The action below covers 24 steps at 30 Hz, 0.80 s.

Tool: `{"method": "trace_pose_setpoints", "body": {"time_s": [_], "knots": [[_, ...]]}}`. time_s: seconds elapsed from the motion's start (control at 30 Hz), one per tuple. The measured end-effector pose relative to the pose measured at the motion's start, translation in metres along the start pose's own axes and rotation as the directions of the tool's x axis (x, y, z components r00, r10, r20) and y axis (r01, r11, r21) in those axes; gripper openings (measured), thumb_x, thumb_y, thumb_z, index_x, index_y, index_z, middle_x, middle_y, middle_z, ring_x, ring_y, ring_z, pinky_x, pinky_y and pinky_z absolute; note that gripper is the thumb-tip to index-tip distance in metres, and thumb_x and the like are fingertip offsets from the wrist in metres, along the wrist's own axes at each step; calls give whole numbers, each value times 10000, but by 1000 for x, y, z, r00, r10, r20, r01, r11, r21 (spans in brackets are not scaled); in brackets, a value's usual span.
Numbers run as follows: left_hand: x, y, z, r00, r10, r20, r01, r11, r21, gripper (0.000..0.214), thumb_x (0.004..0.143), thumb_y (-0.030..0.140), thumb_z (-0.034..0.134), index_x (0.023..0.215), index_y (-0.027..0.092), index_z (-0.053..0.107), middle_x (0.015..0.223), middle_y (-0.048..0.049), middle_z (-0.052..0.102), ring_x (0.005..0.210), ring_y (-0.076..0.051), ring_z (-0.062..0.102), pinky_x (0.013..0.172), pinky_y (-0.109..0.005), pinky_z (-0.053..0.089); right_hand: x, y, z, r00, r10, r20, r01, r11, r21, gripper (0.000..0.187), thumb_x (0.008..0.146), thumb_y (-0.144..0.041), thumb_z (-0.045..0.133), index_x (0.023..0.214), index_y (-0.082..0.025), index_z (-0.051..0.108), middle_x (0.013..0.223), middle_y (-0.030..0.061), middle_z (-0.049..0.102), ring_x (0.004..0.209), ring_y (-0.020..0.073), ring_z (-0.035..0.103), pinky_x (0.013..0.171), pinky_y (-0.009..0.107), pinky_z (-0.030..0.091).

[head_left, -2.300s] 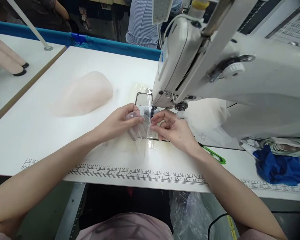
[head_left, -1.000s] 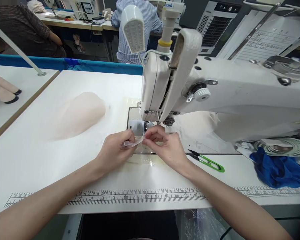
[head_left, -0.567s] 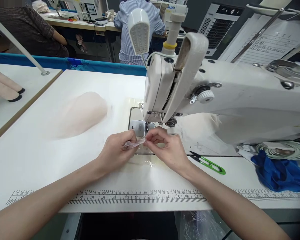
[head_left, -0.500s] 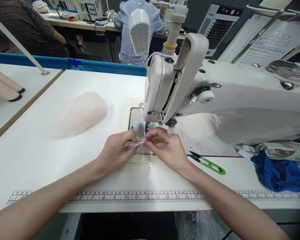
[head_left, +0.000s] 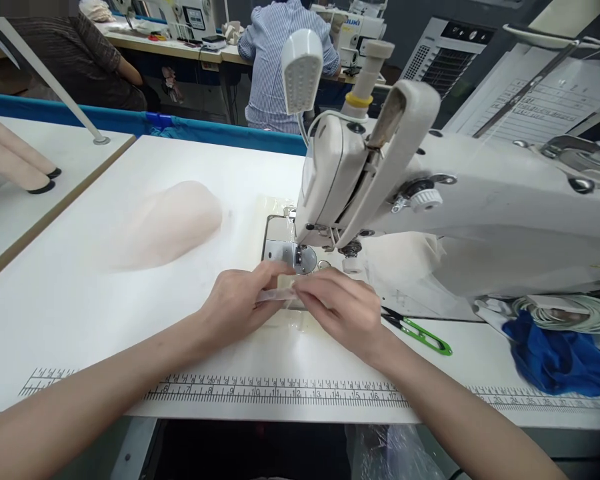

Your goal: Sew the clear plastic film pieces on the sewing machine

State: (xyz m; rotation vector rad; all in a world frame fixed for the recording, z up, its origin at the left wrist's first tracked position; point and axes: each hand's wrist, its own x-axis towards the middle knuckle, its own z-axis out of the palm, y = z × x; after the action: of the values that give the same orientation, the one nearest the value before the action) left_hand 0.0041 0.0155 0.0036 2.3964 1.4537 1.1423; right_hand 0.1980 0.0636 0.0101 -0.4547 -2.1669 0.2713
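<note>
A small strip of thin, sheer whitish fabric (head_left: pixel 276 295) is stretched between my two hands, just in front of the sewing machine's needle plate (head_left: pixel 280 252). My left hand (head_left: pixel 243 300) is closed around its left end, thumb toward the machine. The fingertips of my right hand (head_left: pixel 337 303) pinch its other end. The white sewing machine (head_left: pixel 325 180) stands over the plate, its needle area just beyond my fingers. Green thread snips (head_left: pixel 423 333) lie right of my right hand. A sheer beige fabric piece (head_left: pixel 180 223) lies flat on the table to the left.
A ruler scale (head_left: pixel 280 392) runs along the table's front edge. At the right lie a blue cloth (head_left: pixel 560 353) and a coil of pale cord (head_left: pixel 570 312). Beige tubular pieces with dark ends (head_left: pixel 17 157) rest far left. Two people sit beyond the blue cloth trough (head_left: pixel 205 132).
The view has shifted slightly, moving the scene a little to the right. My left thumb has extended toward the plate, and the strip lies straighter and flatter between my hands.
</note>
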Motion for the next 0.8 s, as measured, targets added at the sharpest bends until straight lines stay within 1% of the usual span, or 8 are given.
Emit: {"method": "trace_pose_setpoints", "body": {"time_s": [0.1, 0.2, 0.3, 0.4, 0.5, 0.63, 0.73, 0.8], "knots": [[0, 4, 0, 998, 55, -18, -55, 998, -7, 168, 928, 209, 523, 1093, 206, 551, 531, 103, 516, 434, -58, 486, 474, -153, 374, -1, -1, -5, 978, -207, 39, 210, 967, -144, 188, 874, -68, 594, 964, -207, 682, 818, 26, 743, 746, 134, 707, 635, 218, 609], [0, 5, -1, 990, 106, -95, -107, 994, -2, 143, 929, 190, 534, 1057, 211, 594, 483, 108, 476, 428, -54, 468, 479, -151, 379, 1, -3, -12, 941, -313, 130, 334, 920, -204, 216, 880, -61, 576, 947, -225, 698, 831, 23, 751, 752, 142, 716, 660, 232, 628], [-1, 4, -3, 967, 213, -140, -204, 976, 77, 235, 920, 115, 503, 1102, 221, 609, 462, 118, 470, 388, -51, 403, 449, -178, 337, 3, -5, -15, 922, -341, 183, 375, 905, -202, 236, 893, -67, 558, 920, -249, 706, 815, 11, 750, 745, 142, 721, 662, 225, 633], [-1, 2, -6, 933, 326, -150, -305, 941, 149, 338, 892, 46, 485, 1138, 240, 609, 463, 121, 504, 369, -55, 376, 422, -215, 286, 3, -7, -15, 914, -374, 156, 401, 892, -208, 220, 875, -49, 578, 909, -229, 700, 778, 20, 742, 712, 144, 716, 643, 220, 627], [-2, 2, -8, 930, 320, -181, -292, 942, 165, 311, 881, 84, 538, 1116, 266, 629, 489, 114, 566, 377, -53, 433, 420, -229, 296, 2, -8, -15, 915, -380, 135, 401, 895, -195, 224, 863, -44, 591, 933, -230, 694, 779, 18, 735, 714, 153, 716, 635, 228, 627], [-3, 4, -8, 931, 300, -209, -263, 947, 186, 219, 896, 169, 580, 1079, 266, 652, 567, 89, 661, 394, -51, 488, 421, -229, 316, 1, -9, -16, 920, -358, 158, 382, 909, -168, 244, 870, -55, 581, 941, -256, 699, 802, 4, 729, 732, 158, 719, 632, 232, 623], [-3, 5, -8, 930, 312, -193, -271, 939, 212, 211, 896, 159, 585, 1080, 245, 642, 627, 78, 701, 398, -56, 486, 426, -226, 322, 4, -11, -19, 886, -431, 169, 461, 858, -228, 216, 866, -48, 584, 876, -230, 701, 781, 19, 729, 701, 151, 709, 598, 228, 606], [-3, 7, -9, 936, 311, -166, -271, 936, 225, 208, 901, 143, 569, 1077, 226, 641, 607, 78, 690, 395, -62, 481, 436, -224, 332, 8, -12, -23, 860, -478, 180, 510, 822, -254, 198, 870, -55, 581, 855, -216, 696, 771, 28, 732, 684, 150, 704, 575, 236, 597]]}}
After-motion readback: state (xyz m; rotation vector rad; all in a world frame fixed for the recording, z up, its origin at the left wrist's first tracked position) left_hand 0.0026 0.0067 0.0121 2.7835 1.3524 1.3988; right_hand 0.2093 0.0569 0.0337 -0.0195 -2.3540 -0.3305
